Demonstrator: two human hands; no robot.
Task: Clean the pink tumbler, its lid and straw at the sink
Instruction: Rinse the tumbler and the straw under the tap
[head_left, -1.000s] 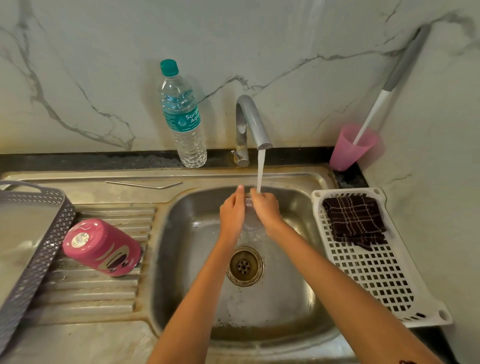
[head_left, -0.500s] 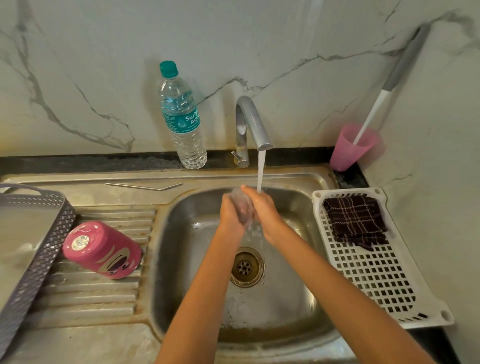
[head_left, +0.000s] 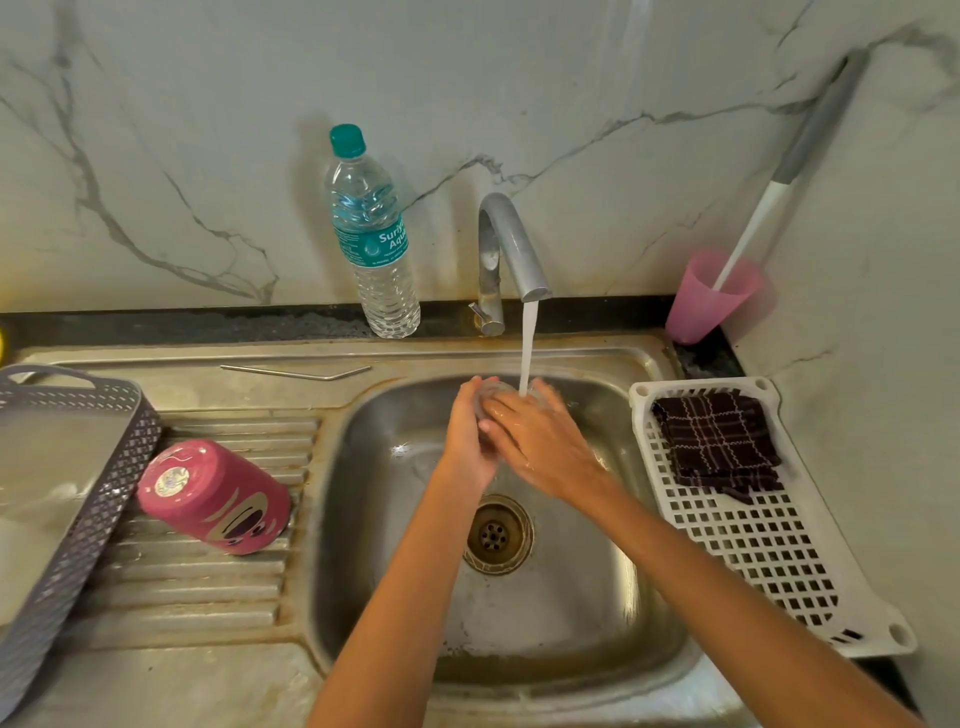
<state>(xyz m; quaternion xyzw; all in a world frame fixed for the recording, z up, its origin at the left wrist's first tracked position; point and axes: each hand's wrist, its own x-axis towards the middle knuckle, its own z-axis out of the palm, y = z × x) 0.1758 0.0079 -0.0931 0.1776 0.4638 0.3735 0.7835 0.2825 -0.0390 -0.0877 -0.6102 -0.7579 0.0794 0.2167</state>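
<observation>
Both hands were over the back of the sink basin (head_left: 571, 597), under water running from the tap (head_left: 511, 244). The left hand (head_left: 467, 436) was curled round a clear lid (head_left: 491, 391), mostly hidden, and the right hand (head_left: 545, 447) lay across it with fingers fairly straight, pressing on it. The pink tumbler (head_left: 215, 496) lay on its side on the ribbed draining board left of the basin, just beside a grey basket (head_left: 78, 499) at the counter's left edge. The metal straw (head_left: 296, 373) lay on the sink's back rim, in front of a water bottle (head_left: 374, 234). At the right edge a white tray (head_left: 753, 545) carried a dark checked cloth (head_left: 717, 441), and a pink cup (head_left: 709, 299) stood in the back right corner.
</observation>
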